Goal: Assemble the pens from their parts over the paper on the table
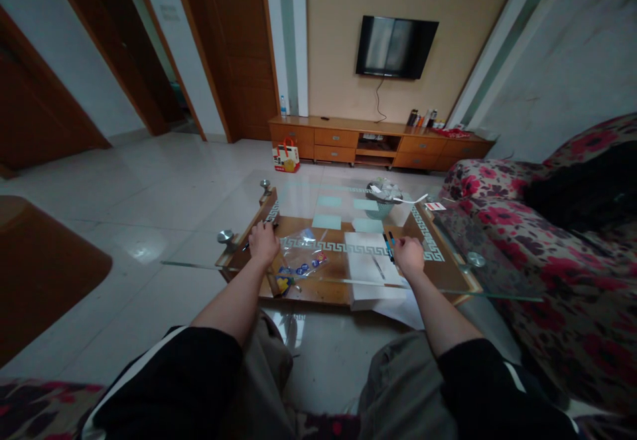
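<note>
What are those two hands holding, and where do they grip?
The right hand grips slim blue-tipped pens by their lower ends. The left hand closes around a thin dark pen mid-shaft.

TV (396,46) on far wall, dark, cable hanging below. Long wooden cabinet (378,140) under it, bottles (422,118) at its right end. Red-and-white paper bag (285,156) on the floor by the cabinet's left end. Floral sofa (557,254) right. Small basket (381,201) on the worktop's far side. Wooden doors (239,48) far left.
</note>
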A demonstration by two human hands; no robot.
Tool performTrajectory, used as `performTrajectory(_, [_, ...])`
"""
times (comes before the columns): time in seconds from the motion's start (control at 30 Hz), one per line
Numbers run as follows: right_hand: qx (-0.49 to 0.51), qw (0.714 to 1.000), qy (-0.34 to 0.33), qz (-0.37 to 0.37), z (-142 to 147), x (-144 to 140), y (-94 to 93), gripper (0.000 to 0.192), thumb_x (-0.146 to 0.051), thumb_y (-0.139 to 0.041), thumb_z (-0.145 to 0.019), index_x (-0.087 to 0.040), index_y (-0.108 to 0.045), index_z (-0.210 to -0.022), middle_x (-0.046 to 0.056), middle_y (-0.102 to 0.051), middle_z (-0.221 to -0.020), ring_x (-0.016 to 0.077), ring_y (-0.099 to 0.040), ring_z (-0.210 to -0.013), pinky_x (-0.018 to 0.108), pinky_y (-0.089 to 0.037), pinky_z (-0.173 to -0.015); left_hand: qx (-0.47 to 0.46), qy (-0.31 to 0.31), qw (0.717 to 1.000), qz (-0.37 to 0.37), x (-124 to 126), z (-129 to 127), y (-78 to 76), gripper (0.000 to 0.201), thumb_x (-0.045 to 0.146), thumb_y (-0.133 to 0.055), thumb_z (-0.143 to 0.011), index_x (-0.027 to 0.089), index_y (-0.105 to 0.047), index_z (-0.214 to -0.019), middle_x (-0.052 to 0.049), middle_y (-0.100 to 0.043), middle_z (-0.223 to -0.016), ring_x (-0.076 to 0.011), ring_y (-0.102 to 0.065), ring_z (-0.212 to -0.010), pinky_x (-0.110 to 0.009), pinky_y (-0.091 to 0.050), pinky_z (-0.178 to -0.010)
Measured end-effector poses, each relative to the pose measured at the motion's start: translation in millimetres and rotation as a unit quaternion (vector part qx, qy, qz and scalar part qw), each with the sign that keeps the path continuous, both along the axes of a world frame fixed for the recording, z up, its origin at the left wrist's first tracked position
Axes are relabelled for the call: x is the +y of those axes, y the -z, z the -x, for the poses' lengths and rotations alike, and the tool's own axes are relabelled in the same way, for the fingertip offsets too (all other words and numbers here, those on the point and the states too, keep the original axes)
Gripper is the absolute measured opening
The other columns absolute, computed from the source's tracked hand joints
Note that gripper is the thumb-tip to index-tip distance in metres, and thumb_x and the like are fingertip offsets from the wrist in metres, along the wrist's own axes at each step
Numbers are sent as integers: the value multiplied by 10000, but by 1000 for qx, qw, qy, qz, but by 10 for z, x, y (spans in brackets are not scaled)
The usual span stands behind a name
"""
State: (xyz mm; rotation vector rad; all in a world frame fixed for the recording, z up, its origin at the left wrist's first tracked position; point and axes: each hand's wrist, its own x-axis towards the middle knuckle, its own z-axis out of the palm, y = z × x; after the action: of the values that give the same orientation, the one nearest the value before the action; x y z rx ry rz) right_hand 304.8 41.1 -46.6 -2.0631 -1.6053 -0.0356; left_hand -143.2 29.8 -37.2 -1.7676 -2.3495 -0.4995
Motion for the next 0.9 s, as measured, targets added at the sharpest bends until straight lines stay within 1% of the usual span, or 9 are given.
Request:
performTrajectory(0.1, [2, 1000, -1, -1, 34, -27, -31, 360, -315, -460, -926, -99, -735, -1013, 196, -649, -1008, 271, -617, -932, 341, -444, -839, 0, -10, 1000, 16, -9, 37, 28, 290, 202, -498, -871, 143, -576, -1144, -170, -546, -1189, -306, -513, -1135, -399, -441, -930])
performTrajectory(0.23, [6, 1000, 0, 1, 52, -51, -54, 355, -309, -460, -925, -102, -733, -1017, 190, -644, -1000, 272, -617, -934, 341, -447, -822, -11, -12, 999, 34, 50, 69, 98, 284, 156, -446, -889, 131, -584, -1136, -169, -573, -1166, -296, -547, -1091, -380, -446, -904])
performTrajectory(0.4, [9, 1000, -6, 1, 57, -47, -70, 335, -289, -469, -917, -99, -733, -992, 184, -647, -982, 259, -623, -912, 332, -450, -827, -16, -1, 999, 45, 101, 88, 139, 319, 86, -385, -891, 104, -594, -1132, -187, -594, -1180, -290, -570, -1059, -372, -442, -903])
performTrajectory(0.53, [9, 1000, -14, -12, 78, -36, -77, 322, -285, -472, -908, -109, -732, -978, 170, -652, -969, 247, -619, -883, 324, -454, -814, -12, 8, 999, 51, 106, 93, 126, 333, 47, -413, -855, 102, -592, -1130, -178, -614, -1137, -291, -583, -1042, -366, -446, -916])
performTrajectory(0.63, [18, 999, -33, -32, 126, -26, -68, 307, -287, -471, -900, -120, -723, -958, 159, -656, -967, 242, -607, -904, 319, -448, -848, -18, 17, 999, 44, 126, 55, 117, 353, 50, -457, -839, 100, -575, -1168, -183, -603, -1144, -301, -574, -1059, -379, -448, -924])
performTrajectory(0.7, [32, 997, -54, -46, 181, -20, -55, 297, -289, -473, -894, -124, -714, -945, 155, -659, -971, 242, -600, -930, 318, -442, -878, -33, 44, 998, 43, 148, -20, 113, 403, 47, -507, -817, 103, -558, -1213, -180, -594, -1149, -300, -564, -1076, -384, -441, -940])
performTrajectory(0.77, [50, 993, -86, -57, 254, -18, -40, 284, -290, -481, -884, -127, -707, -942, 146, -665, -967, 240, -599, -937, 322, -443, -889, -49, 92, 993, 48, 171, -147, 107, 484, 30, -551, -781, 120, -547, -1256, -165, -582, -1163, -287, -556, -1092, -372, -437, -952])
performTrajectory(0.83, [72, 987, -128, -65, 337, -24, -27, 271, -288, -494, -871, -133, -705, -940, 131, -675, -954, 235, -605, -925, 328, -450, -887, -56, 135, 988, 50, 184, -323, 95, 493, 15, -530, -782, 149, -571, -1255, -147, -570, -1164, -273, -548, -1100, -362, -441, -949])
performTrajectory(0.9, [106, 977, -173, -61, 427, -35, -15, 261, -299, -505, -864, -146, -707, -927, 112, -689, -946, 223, -617, -891, 330, -461, -870, -68, 183, 979, 56, 181, -527, 70, 460, 18, -505, -802, 178, -617, -1219, -135, -566, -1135, -274, -540, -1099, -375, -448, -933])
